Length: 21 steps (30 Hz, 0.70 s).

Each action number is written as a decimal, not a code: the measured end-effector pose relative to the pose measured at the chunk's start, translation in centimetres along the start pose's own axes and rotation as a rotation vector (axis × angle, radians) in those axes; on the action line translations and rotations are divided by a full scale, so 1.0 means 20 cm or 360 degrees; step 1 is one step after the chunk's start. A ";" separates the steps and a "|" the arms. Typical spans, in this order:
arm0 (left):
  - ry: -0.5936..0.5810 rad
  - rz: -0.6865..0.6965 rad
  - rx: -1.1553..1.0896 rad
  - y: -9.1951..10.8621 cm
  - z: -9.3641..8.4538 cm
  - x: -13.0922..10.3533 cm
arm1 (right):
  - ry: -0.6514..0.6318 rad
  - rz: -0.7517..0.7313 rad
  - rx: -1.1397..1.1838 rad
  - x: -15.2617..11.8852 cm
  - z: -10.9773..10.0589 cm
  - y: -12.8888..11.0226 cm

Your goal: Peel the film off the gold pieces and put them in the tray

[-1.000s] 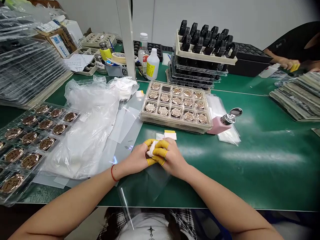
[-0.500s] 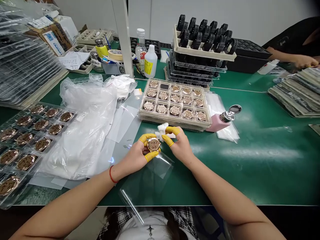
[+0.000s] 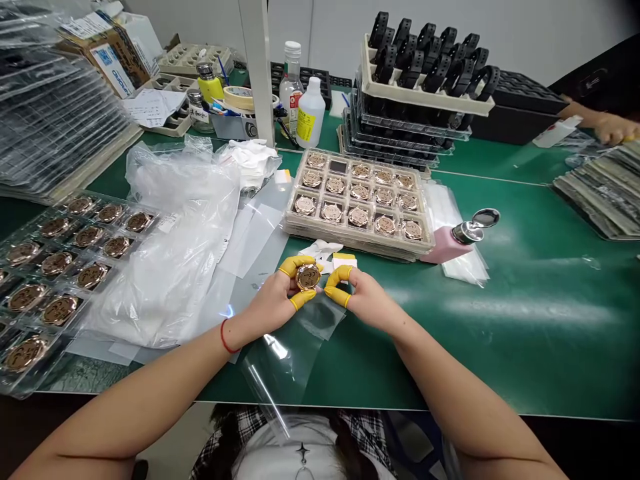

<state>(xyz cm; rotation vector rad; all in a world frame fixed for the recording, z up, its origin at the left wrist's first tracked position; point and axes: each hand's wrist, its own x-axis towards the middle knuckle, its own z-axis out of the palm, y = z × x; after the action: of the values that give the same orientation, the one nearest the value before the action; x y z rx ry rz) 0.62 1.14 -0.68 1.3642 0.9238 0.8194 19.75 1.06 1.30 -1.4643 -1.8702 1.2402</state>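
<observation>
My left hand (image 3: pixel 281 293), with yellow finger cots, holds a round rose-gold watch case (image 3: pixel 307 277), its engraved brown back facing up. Just right of it, my right hand (image 3: pixel 357 290) has its cot-covered thumb and forefinger pinched together near the case's edge; what lies between the tips is too small to make out. A crumpled white cloth (image 3: pixel 320 250) lies behind the case, beside a small yellow-and-white pad (image 3: pixel 345 261). Clear film (image 3: pixel 285 367) lies under and in front of the hands.
Behind stands a stacked tray of watch cases (image 3: pixel 360 233); another tray (image 3: pixel 107 247) is at left, beside a plastic bag (image 3: pixel 170 267). A pink bottle (image 3: pixel 447 245) with its lid up stands right. Black watches (image 3: pixel 435 67) and a person's hand (image 3: pixel 615 127) are farther back.
My right hand has let go of the white cloth, which now lies on the table, and has come down beside the case. The view has shifted slightly.
</observation>
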 end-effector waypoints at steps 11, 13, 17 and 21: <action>0.0036 -0.0079 -0.0100 -0.02 -0.02 0.02 | 0.0137 -0.0005 0.0163 0.02 -0.04 0.03; 0.0025 -0.0052 -0.0100 0.00 -0.01 0.01 | 0.0085 0.0054 0.0098 0.02 -0.03 0.03; 0.0010 -0.0051 -0.0035 0.00 0.00 0.00 | 0.0009 0.0084 0.0072 0.02 0.00 0.03; -0.0027 -0.0037 -0.0048 0.00 0.00 0.00 | 0.0014 0.0143 0.0149 0.02 0.00 0.02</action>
<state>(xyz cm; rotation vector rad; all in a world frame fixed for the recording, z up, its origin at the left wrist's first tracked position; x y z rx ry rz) 0.55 1.10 -0.58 1.3301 0.9092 0.8000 19.87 1.49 0.97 -1.5158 -1.7331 1.3416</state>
